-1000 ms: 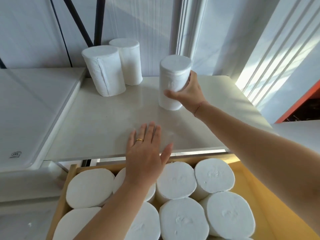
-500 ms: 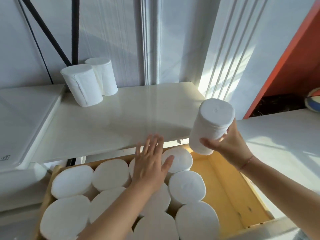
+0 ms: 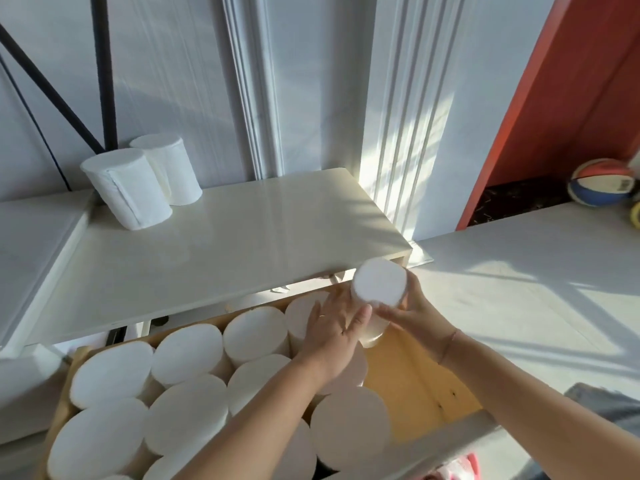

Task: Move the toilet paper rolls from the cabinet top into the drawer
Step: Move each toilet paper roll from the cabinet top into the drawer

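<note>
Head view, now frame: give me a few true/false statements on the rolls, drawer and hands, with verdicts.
1. Two toilet paper rolls stand on the cabinet top. True: front roll, back roll, touching.
2. The right hand holds a roll above the drawer. True.
3. The left hand rests flat on the cabinet top. False: it is at the held roll's side, over the drawer.
4. The drawer is full. False: bare wooden floor shows on its right side.
5. The held roll lies on its side. False: it is roughly upright, flat end up.
</note>
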